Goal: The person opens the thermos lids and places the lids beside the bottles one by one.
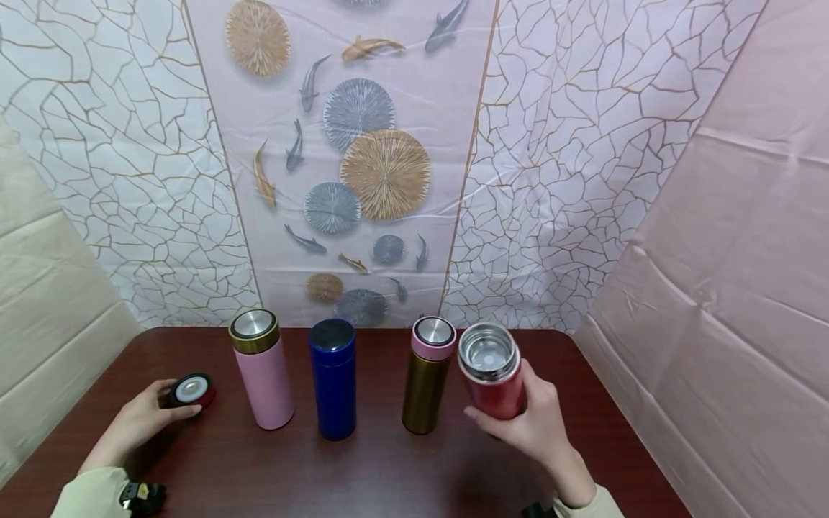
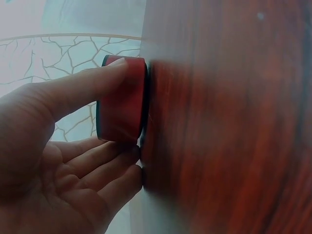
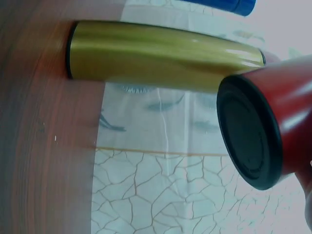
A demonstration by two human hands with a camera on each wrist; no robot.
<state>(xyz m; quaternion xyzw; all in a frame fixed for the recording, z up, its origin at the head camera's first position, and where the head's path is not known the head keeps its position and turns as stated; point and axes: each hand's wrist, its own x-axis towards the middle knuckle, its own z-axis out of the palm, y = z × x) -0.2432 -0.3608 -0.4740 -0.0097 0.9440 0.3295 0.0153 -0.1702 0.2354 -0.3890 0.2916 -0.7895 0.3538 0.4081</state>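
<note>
A red lid with a black rim (image 1: 193, 389) lies at the table's left, its pale inner side up. My left hand (image 1: 139, 424) holds it between thumb and fingers; in the left wrist view the thumb lies on the red side of the lid (image 2: 122, 102) and the fingertips touch the table. On the right, my right hand (image 1: 534, 421) grips a red bottle (image 1: 495, 392) whose metal mouth is uncovered. The right wrist view shows its black base (image 3: 248, 131) off the table, beside the gold bottle (image 3: 161, 56).
On the dark wooden table (image 1: 382, 482) stand a pink bottle with a gold lid (image 1: 265, 385), a blue bottle (image 1: 334, 396) and a gold bottle with a pink lid (image 1: 424, 392), between my hands. A patterned cloth (image 1: 388, 173) hangs behind the table.
</note>
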